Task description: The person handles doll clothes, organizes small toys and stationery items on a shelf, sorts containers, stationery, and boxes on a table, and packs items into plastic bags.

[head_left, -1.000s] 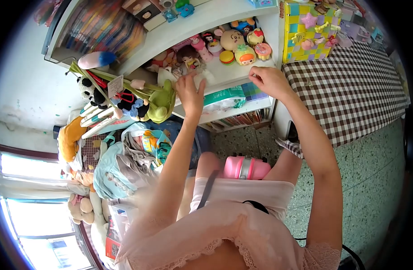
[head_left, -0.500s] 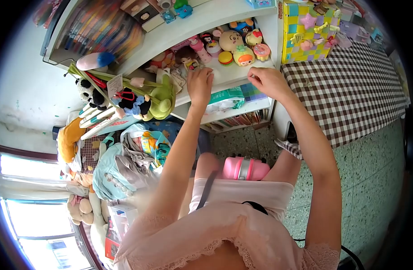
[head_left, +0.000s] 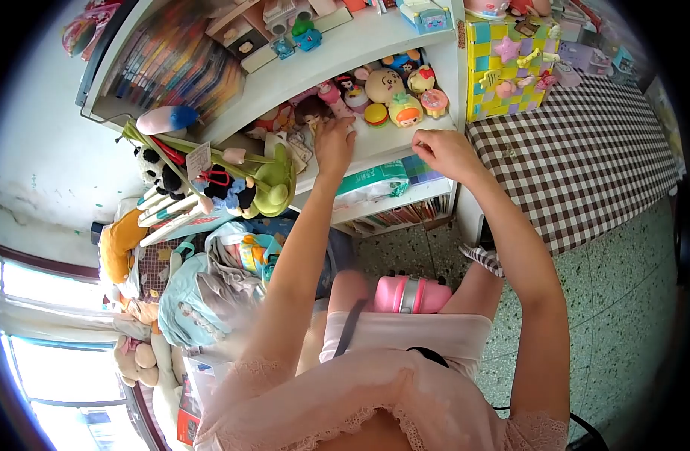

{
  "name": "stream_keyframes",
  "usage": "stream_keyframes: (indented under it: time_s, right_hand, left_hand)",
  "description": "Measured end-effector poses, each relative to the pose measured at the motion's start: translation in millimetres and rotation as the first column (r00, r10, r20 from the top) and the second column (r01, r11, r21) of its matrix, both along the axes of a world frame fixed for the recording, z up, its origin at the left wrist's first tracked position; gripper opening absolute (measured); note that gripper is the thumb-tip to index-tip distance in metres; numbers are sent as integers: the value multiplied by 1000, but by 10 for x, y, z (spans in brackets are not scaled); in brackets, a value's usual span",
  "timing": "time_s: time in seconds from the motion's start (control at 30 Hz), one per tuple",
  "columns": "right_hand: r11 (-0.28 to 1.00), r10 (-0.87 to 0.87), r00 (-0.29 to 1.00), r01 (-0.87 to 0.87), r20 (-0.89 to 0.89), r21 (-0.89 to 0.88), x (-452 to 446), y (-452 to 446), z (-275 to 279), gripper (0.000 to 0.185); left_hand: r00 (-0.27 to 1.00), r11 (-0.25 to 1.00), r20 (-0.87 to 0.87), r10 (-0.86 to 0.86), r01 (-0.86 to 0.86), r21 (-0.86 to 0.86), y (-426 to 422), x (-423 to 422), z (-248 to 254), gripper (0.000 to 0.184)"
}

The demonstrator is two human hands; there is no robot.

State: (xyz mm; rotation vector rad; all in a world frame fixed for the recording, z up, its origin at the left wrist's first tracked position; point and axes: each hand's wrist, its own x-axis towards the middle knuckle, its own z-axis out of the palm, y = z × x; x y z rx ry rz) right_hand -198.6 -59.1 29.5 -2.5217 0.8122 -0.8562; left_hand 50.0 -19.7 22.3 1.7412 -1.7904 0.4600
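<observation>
My left hand (head_left: 334, 148) reaches over the front of the white shelf (head_left: 375, 141), its fingertips at a brown-haired doll (head_left: 313, 111); its fingers are bent and partly hidden, so a grip cannot be made out. Near the shelf's front edge, my right hand (head_left: 443, 152) is curled with thumb and fingers together; whatever it may hold is too small to name. Between and behind the hands stand a yellow and red round toy (head_left: 376, 115), a green-capped toy (head_left: 405, 110), a pink round toy (head_left: 434, 103) and a plush with a beige face (head_left: 384, 86).
A checkered cloth (head_left: 578, 158) covers a surface at the right, beside a yellow woven box (head_left: 510, 68). Green frog plush (head_left: 276, 180) and panda plush (head_left: 158, 171) hang at the left. A pink container (head_left: 411, 295) lies between the legs. Books (head_left: 405, 213) fill the lower shelf.
My left hand has shifted right from the white items to the doll, its fingers more bent than at first. My right hand stays curled near the shelf edge. The view has tilted slightly upward.
</observation>
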Motion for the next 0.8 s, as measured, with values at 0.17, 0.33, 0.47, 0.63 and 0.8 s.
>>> stream_keyframes:
  time_s: [0.17, 0.33, 0.47, 0.63, 0.8]
  right_hand:
    - [1000, -10, 1000, 9, 6, 21, -4, 20, 36, 10]
    - [999, -2, 1000, 2, 17, -33, 0, -10, -23, 10]
    - [1000, 0, 1000, 0, -4, -18, -7, 3, -2, 10]
    - [1000, -13, 1000, 13, 3, 0, -15, 13, 23, 11]
    - [999, 42, 996, -40, 80, -33, -15, 75, 92, 10]
  left_hand:
    - [992, 1000, -123, 15, -16, -3, 90, -103, 143, 29]
    - [972, 904, 141, -187, 227, -363, 343, -501, 744, 26]
    - [975, 791, 184, -129, 213, -573, 338, -529, 1450, 25]
    - [994, 903, -19, -110, 92, -420, -89, 84, 1902, 24]
    - [986, 981, -139, -94, 68, -183, -204, 278, 1841, 30]
